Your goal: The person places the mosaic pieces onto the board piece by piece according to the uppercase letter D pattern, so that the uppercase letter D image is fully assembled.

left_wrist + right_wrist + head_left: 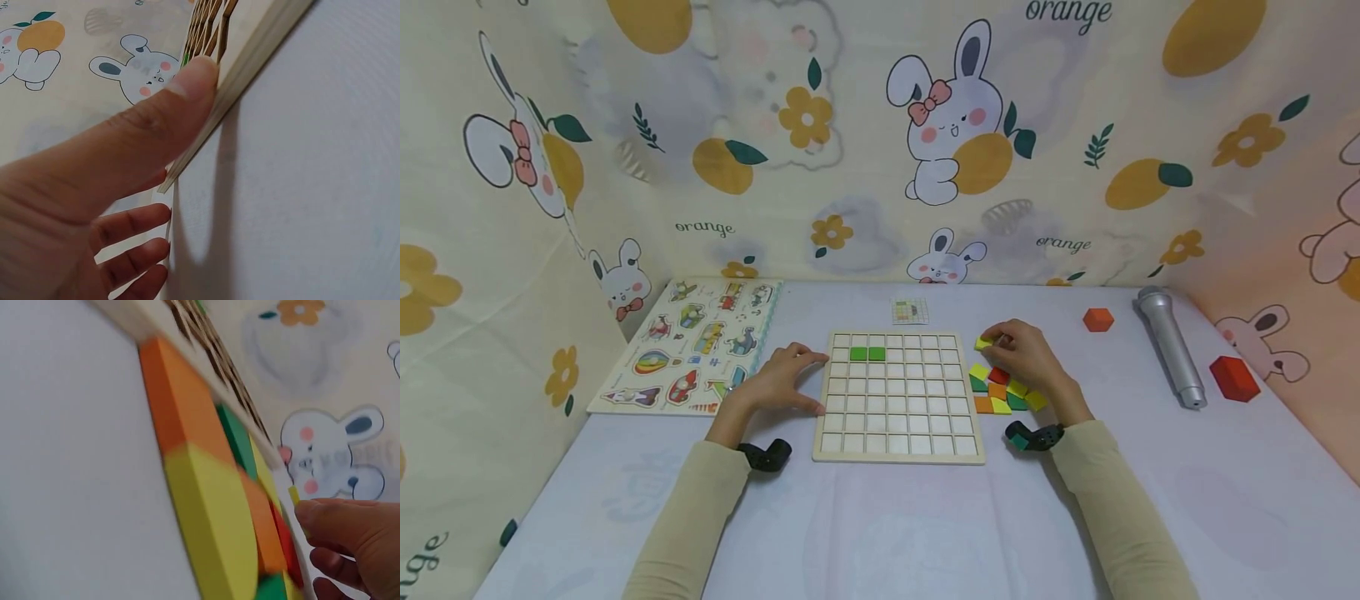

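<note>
A wooden grid board lies flat on the table, with two green tiles side by side in its upper rows. My left hand is spread along the board's left edge, thumb and index fingertip right at the frame. In the left wrist view the thumb overlaps the board's rim, the other fingers loosely extended. Between thumb and fingertips, my right hand pinches a small yellow tile, seen also as a yellow sliver in the right wrist view. Below that hand lies a pile of yellow, green, orange and red tiles.
A small patterned card lies behind the board. On the left is a picture puzzle board. To the right are a small red-orange block, a silver microphone-shaped object and a larger red block. Printed cloth walls surround the table.
</note>
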`<action>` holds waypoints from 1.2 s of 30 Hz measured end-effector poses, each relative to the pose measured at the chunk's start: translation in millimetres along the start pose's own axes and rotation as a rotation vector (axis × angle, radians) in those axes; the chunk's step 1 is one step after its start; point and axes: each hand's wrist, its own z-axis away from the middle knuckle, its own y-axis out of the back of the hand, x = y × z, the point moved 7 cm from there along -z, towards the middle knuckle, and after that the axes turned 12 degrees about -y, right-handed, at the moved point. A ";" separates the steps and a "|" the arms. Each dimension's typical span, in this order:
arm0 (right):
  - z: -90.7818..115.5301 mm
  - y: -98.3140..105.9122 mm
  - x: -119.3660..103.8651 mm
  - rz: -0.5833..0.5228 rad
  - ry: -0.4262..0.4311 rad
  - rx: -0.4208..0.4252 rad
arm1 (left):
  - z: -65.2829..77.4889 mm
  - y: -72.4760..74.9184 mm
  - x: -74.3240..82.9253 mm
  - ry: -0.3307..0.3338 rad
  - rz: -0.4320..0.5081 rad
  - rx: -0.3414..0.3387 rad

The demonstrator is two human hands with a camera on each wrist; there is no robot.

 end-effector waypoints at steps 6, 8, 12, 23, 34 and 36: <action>-0.4 -10.1 -31.7 -0.003 0.139 0.020 | 0.2 -0.3 -0.2 0.011 -0.001 -0.003; 1.2 -14.6 -44.8 -0.013 0.189 0.038 | 0.4 -0.5 -0.5 0.011 -0.003 -0.004; 4.3 -27.0 -68.1 -0.056 0.258 0.051 | 0.7 -0.2 -0.8 0.005 0.000 -0.002; 9.5 -70.1 -116.5 -0.072 0.386 -0.021 | 0.3 -0.8 -1.9 0.006 0.001 -0.007; 8.9 -83.7 -116.4 -0.002 0.371 -0.007 | 0.4 -1.0 -1.9 0.005 -0.003 -0.010; 9.2 -83.6 -117.2 -0.002 0.387 -0.004 | 0.6 -0.7 -2.3 0.007 -0.002 -0.007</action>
